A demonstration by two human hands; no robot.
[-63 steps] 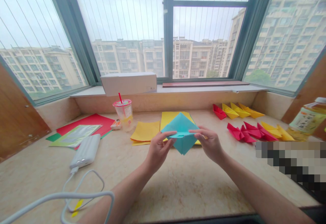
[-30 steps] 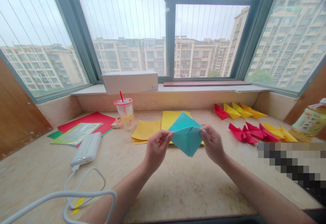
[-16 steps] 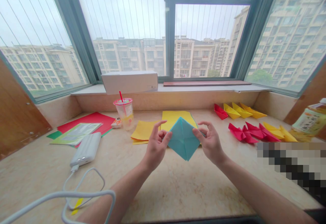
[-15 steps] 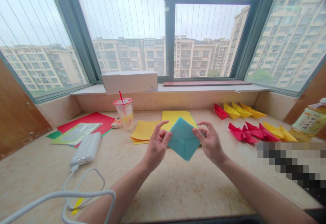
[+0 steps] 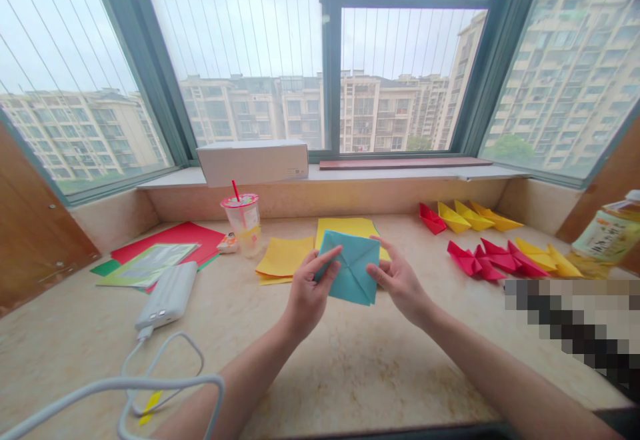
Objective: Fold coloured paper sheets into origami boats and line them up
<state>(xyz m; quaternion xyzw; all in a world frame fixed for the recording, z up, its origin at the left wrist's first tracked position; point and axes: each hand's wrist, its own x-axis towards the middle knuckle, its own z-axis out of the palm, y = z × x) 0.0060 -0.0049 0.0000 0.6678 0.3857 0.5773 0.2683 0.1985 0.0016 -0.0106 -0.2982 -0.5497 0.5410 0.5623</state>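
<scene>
A folded square of blue paper [image 5: 353, 273], with crease lines crossing at its middle, is held up above the counter between both hands. My left hand [image 5: 311, 288] grips its left edge, thumb and index finger lying on the front face. On the other side, my right hand [image 5: 397, 281] pinches the right edge with the thumb in front; its other fingers are partly hidden behind the paper. Behind the blue square lies a yellow sheet [image 5: 345, 225], partly covered from view. Folded yellow paper [image 5: 284, 256] rests just left of it.
Folded red paper boats [image 5: 505, 257] and yellow ones [image 5: 469, 217] stand at the right, near a drink bottle [image 5: 613, 230]. Leftward are a lidded cup [image 5: 243, 223], red sheets [image 5: 173, 237], a white power bank [image 5: 167, 297] and its looping cable [image 5: 175, 381]. A white box [image 5: 254, 163] sits on the sill.
The blue paper has turned from a diamond position to a roughly upright square. My left index finger now lies across its front, and my right hand's fingers have shifted along its edge.
</scene>
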